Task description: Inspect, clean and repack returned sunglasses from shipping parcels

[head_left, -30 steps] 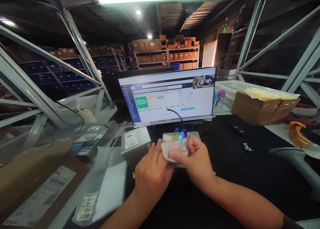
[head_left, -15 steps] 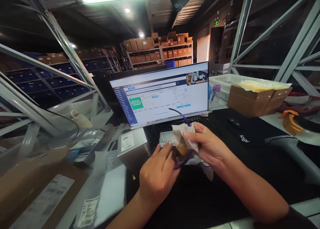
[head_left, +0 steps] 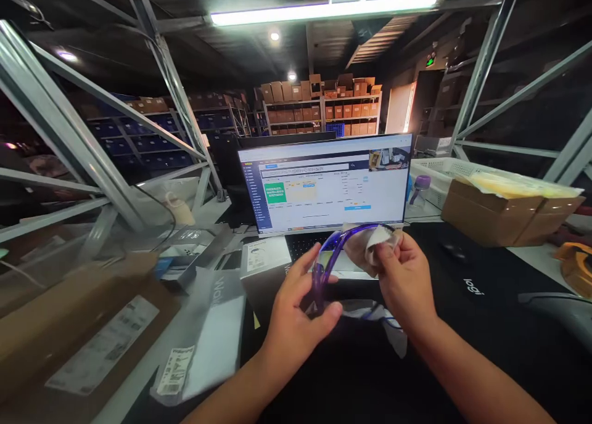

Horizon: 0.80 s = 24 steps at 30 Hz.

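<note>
A pair of glasses point(head_left: 343, 242) with a glossy purple frame is held up between my hands, in front of the monitor. My left hand point(head_left: 298, 313) curves loosely round the front of the frame, its thumb apart from the fingers. My right hand point(head_left: 407, 282) pinches a pale cloth point(head_left: 380, 236) at the far end of the purple arm; the fingers hide how much of the arm it wraps. Below them, a clear plastic bag point(head_left: 395, 338) and a thin blue strand or frame part lie on the dark mat. Behind stands an open silvery box point(head_left: 345, 264), partly hidden.
A lit monitor point(head_left: 333, 190) and keyboard point(head_left: 300, 244) are ahead. To the left are a grey box point(head_left: 266, 257), a bagged package point(head_left: 217, 325) and a large carton point(head_left: 83, 331). A mouse point(head_left: 453, 251), scanner point(head_left: 555, 313), carton point(head_left: 490, 217) and white basket point(head_left: 430, 171) lie right.
The glasses have turned, so the purple arm now arches toward my right hand. My left fingers have spread, and the cloth has moved off the lens toward the arm. The view has shifted left and upward.
</note>
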Tool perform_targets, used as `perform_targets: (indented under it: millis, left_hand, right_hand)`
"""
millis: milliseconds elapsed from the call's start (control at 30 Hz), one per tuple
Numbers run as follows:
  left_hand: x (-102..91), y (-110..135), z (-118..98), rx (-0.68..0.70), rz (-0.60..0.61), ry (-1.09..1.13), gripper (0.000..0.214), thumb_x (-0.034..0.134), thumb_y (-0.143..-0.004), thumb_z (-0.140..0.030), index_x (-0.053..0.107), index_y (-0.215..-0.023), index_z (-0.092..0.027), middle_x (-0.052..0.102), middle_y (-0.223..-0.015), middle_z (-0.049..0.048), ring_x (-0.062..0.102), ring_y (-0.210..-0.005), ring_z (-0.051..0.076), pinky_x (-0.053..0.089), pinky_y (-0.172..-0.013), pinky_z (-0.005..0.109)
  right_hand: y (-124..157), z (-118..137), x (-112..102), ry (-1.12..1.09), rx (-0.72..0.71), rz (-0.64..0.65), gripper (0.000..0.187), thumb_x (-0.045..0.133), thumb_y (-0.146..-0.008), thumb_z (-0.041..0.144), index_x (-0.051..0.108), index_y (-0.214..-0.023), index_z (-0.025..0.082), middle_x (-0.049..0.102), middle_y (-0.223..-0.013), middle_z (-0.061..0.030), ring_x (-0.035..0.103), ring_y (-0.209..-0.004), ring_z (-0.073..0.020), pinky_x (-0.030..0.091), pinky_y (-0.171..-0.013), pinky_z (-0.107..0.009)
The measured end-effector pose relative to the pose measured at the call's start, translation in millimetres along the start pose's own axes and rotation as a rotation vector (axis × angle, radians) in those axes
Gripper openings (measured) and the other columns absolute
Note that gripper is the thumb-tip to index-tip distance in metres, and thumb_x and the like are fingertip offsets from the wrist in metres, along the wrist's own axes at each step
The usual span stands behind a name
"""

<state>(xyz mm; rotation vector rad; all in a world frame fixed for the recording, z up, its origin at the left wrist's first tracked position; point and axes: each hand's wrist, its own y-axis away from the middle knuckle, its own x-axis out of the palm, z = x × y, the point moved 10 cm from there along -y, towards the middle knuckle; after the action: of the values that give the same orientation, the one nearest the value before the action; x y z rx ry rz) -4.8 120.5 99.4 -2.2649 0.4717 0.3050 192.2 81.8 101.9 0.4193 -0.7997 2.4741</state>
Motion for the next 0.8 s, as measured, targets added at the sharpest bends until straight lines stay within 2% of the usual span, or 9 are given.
perform_targets:
  millis: [67, 133, 200, 267, 367, 467, 600, 700, 800]
  left_hand:
    - [2.1, -0.7, 5.8, -0.049, 0.041, 0.081, 0.031, 0.071, -0.085, -0.047, 0.075, -0.108, -0.027, 0.039, -0.158, 0.0080, 0.040, -0.145, 0.033, 0.039, -0.117, 0.050]
    - [5.8, -0.5, 5.9, -0.052, 0.079, 0.136, 0.036, 0.070, -0.086, -0.053, 0.076, -0.111, -0.028, 0.038, -0.158, 0.0094, 0.036, -0.147, 0.035, 0.035, -0.119, 0.054]
    - [8.8, 0.2, 3.7, -0.043, 0.102, 0.166, 0.039, 0.067, -0.087, -0.057, 0.076, -0.110, -0.027, 0.041, -0.156, 0.0117, 0.035, -0.147, 0.036, 0.034, -0.119, 0.056]
    - [9.4, 0.5, 3.3, -0.051, 0.105, 0.185, 0.039, 0.065, -0.089, -0.057, 0.077, -0.106, -0.025, 0.041, -0.155, 0.0127, 0.037, -0.146, 0.036, 0.035, -0.118, 0.056]
    - [8.5, -0.4, 5.6, -0.079, 0.114, 0.197, 0.038, 0.061, -0.092, -0.056, 0.077, -0.105, -0.025, 0.041, -0.156, 0.0126, 0.040, -0.144, 0.035, 0.035, -0.118, 0.056]
    - [4.7, -3.1, 11.8, -0.114, 0.105, 0.217, 0.039, 0.059, -0.092, -0.056, 0.078, -0.103, -0.024, 0.044, -0.154, 0.0124, 0.043, -0.142, 0.035, 0.035, -0.118, 0.057]
    - [4.7, -4.5, 25.6, -0.216, 0.096, 0.289, 0.044, 0.056, -0.092, -0.061, 0.079, -0.098, -0.024, 0.049, -0.151, 0.0105, 0.046, -0.140, 0.036, 0.031, -0.119, 0.058]
    - [8.2, -1.3, 37.8, -0.356, 0.066, 0.416, 0.047, 0.053, -0.092, -0.061, 0.079, -0.092, -0.022, 0.054, -0.147, 0.0100, 0.046, -0.139, 0.034, 0.028, -0.121, 0.055]
    - [14.2, 4.2, 45.2, -0.497, 0.033, 0.581, 0.048, 0.054, -0.093, -0.059, 0.079, -0.085, -0.019, 0.061, -0.139, 0.0110, 0.051, -0.135, 0.033, 0.035, -0.119, 0.051]
  right_hand:
    - [13.4, 3.2, 16.5, 0.135, -0.074, 0.094, 0.043, 0.076, -0.086, 0.039, 0.041, -0.068, 0.023, 0.062, -0.068, 0.0023, 0.056, -0.060, -0.0120, 0.047, -0.058, -0.022]
    - [27.5, 4.0, 37.4, 0.301, -0.144, 0.230, 0.037, 0.072, -0.089, 0.034, 0.043, -0.069, 0.023, 0.073, -0.084, -0.0035, 0.066, -0.072, -0.0162, 0.052, -0.066, -0.027]
    - [39.5, 6.5, 52.1, 0.458, -0.252, 0.309, 0.033, 0.067, -0.091, 0.027, 0.044, -0.068, 0.023, 0.077, -0.095, -0.0064, 0.068, -0.074, -0.0168, 0.052, -0.065, -0.027]
    - [46.5, 11.2, 57.8, 0.569, -0.366, 0.309, 0.034, 0.064, -0.092, 0.023, 0.042, -0.067, 0.023, 0.078, -0.092, -0.0055, 0.067, -0.067, -0.0154, 0.049, -0.059, -0.026]
    - [48.3, 18.7, 58.3, 0.721, -0.477, 0.300, 0.033, 0.063, -0.093, 0.024, 0.044, -0.067, 0.024, 0.074, -0.075, -0.0016, 0.064, -0.060, -0.0142, 0.047, -0.055, -0.025]
    - [41.4, 32.8, 49.3, 0.930, -0.533, 0.261, 0.029, 0.065, -0.093, 0.027, 0.050, -0.069, 0.023, 0.063, -0.061, 0.0032, 0.057, -0.051, -0.0115, 0.042, -0.052, -0.023]
    - [25.0, 49.9, 29.5, 1.220, -0.490, 0.183, 0.016, 0.070, -0.089, 0.026, 0.056, -0.081, 0.023, 0.061, -0.061, 0.0067, 0.054, -0.048, -0.0112, 0.035, -0.048, -0.023]
    - [19.0, 46.6, 29.5, 1.261, -0.423, 0.320, 0.013, 0.071, -0.085, 0.018, 0.059, -0.082, 0.024, 0.064, -0.063, 0.0070, 0.059, -0.053, -0.0123, 0.038, -0.049, -0.023]
    - [22.3, 48.2, 37.1, 1.119, -0.446, 0.440, 0.013, 0.067, -0.084, 0.011, 0.063, -0.081, 0.023, 0.071, -0.072, 0.0041, 0.067, -0.063, -0.0139, 0.047, -0.056, -0.022]
